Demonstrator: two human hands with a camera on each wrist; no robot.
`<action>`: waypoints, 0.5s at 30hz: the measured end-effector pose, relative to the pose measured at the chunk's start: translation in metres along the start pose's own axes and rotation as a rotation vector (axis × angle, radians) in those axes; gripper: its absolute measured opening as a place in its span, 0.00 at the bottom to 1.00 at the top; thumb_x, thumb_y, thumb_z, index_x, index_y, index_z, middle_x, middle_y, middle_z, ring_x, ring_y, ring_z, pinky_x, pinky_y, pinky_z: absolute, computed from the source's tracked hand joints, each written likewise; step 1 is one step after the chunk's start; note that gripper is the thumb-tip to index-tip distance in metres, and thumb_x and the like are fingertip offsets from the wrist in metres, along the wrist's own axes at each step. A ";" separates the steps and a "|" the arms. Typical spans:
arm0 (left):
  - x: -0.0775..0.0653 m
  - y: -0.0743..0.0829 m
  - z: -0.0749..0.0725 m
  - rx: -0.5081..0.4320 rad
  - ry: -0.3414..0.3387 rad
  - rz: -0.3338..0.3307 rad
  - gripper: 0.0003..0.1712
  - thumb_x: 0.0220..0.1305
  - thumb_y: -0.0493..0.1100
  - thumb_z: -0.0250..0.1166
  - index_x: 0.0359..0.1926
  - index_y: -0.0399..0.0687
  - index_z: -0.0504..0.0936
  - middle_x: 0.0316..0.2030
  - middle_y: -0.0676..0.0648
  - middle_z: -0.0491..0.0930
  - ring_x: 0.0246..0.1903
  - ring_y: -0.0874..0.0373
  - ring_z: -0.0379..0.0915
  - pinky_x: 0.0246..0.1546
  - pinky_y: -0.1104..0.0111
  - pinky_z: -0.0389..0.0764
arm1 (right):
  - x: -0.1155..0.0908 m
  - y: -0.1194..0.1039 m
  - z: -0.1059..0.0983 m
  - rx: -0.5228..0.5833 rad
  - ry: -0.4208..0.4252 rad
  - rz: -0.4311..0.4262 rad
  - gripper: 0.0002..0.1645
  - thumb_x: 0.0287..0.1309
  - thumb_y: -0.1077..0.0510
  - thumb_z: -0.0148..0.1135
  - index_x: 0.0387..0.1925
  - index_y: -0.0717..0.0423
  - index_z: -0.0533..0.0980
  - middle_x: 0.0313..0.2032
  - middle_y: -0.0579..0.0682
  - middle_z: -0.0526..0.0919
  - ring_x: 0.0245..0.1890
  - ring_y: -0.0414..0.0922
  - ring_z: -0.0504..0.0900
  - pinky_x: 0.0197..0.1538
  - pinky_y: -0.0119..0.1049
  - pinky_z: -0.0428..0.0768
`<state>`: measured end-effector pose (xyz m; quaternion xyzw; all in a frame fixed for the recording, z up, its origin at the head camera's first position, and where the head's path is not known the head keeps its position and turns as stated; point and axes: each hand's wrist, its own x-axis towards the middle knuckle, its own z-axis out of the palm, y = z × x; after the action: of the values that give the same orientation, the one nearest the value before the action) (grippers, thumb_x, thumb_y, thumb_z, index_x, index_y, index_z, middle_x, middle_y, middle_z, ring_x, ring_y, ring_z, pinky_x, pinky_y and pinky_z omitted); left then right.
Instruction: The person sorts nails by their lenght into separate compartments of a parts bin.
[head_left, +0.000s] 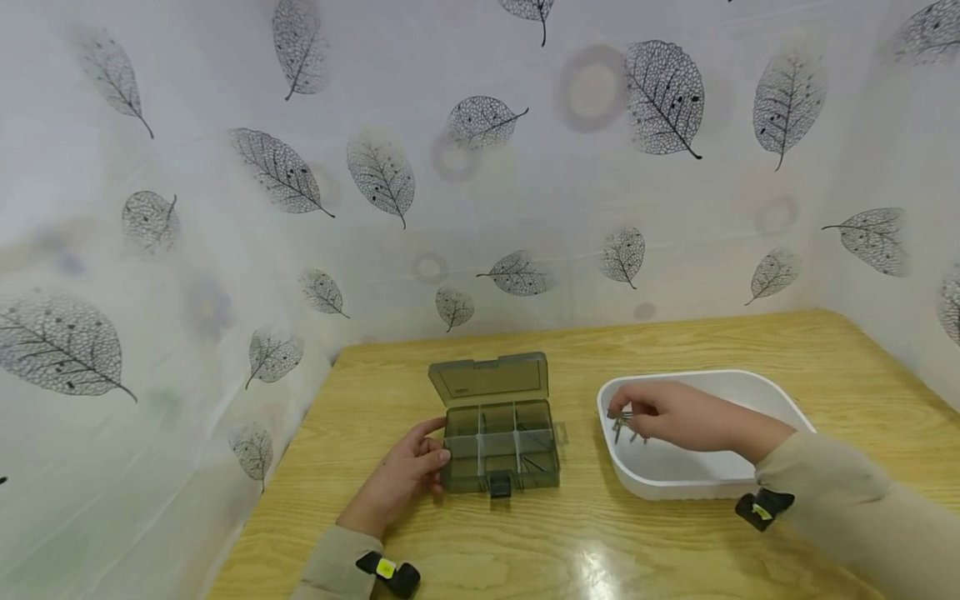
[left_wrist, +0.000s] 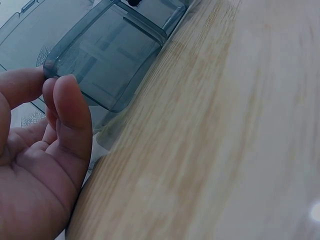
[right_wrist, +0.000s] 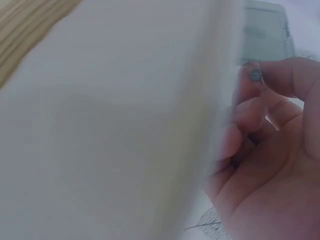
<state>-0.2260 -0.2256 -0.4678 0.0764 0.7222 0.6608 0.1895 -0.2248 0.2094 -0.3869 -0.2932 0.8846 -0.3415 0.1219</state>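
A smoky-grey, see-through plastic box (head_left: 480,475) stands with its lid (head_left: 491,379) raised. Dividers split it into several compartments, and a few thin dark screws (head_left: 534,464) lie in those on the right. My left hand (head_left: 405,471) holds the box at its left side, thumb at the front corner. Over the left part of a white tray (head_left: 675,490), my right hand (head_left: 678,414) pinches a screw (right_wrist: 255,75) between thumb and fingertip; its round grey head shows in the right wrist view. Other screws (head_left: 618,427) show below these fingers in the tray.
Both containers stand on a wood-grain table (head_left: 525,550), the tray to the right of the box. A clear latch (head_left: 561,433) sticks out from the box's right side, and a dark clasp (head_left: 500,485) from its front. A leaf-patterned sheet (head_left: 420,250) hangs behind the table.
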 end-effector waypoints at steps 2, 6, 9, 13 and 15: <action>0.000 0.000 0.000 0.000 -0.004 0.003 0.36 0.76 0.39 0.59 0.78 0.44 0.54 0.43 0.44 0.70 0.31 0.56 0.68 0.32 0.63 0.81 | 0.003 -0.007 0.000 0.002 0.007 0.002 0.12 0.74 0.58 0.55 0.54 0.46 0.78 0.29 0.47 0.81 0.31 0.46 0.81 0.32 0.37 0.78; 0.001 0.000 0.000 -0.003 -0.004 0.004 0.36 0.76 0.39 0.59 0.78 0.44 0.54 0.43 0.44 0.70 0.31 0.56 0.68 0.32 0.63 0.81 | 0.011 -0.020 0.002 0.004 0.012 0.023 0.13 0.74 0.55 0.55 0.55 0.41 0.78 0.29 0.48 0.80 0.31 0.49 0.81 0.33 0.39 0.79; 0.000 0.001 0.000 -0.002 -0.004 0.002 0.36 0.76 0.38 0.59 0.78 0.45 0.54 0.43 0.44 0.70 0.31 0.56 0.68 0.32 0.63 0.80 | 0.020 -0.029 0.005 -0.002 0.014 0.045 0.13 0.75 0.54 0.55 0.56 0.39 0.78 0.29 0.50 0.79 0.26 0.46 0.77 0.29 0.39 0.77; -0.001 0.002 0.001 0.002 -0.010 0.008 0.36 0.76 0.38 0.58 0.78 0.44 0.53 0.43 0.44 0.69 0.32 0.55 0.68 0.32 0.63 0.80 | 0.032 -0.041 0.012 0.002 0.009 0.062 0.14 0.75 0.53 0.54 0.56 0.38 0.78 0.29 0.48 0.79 0.21 0.41 0.70 0.25 0.38 0.74; -0.001 0.002 0.001 -0.001 -0.012 0.008 0.36 0.76 0.38 0.58 0.78 0.44 0.53 0.43 0.44 0.69 0.32 0.56 0.68 0.32 0.64 0.80 | 0.039 -0.046 0.015 0.012 0.005 0.065 0.15 0.75 0.54 0.54 0.58 0.41 0.78 0.29 0.46 0.79 0.20 0.41 0.69 0.23 0.39 0.73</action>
<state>-0.2249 -0.2250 -0.4659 0.0829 0.7205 0.6614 0.1914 -0.2291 0.1504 -0.3673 -0.2627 0.8919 -0.3435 0.1326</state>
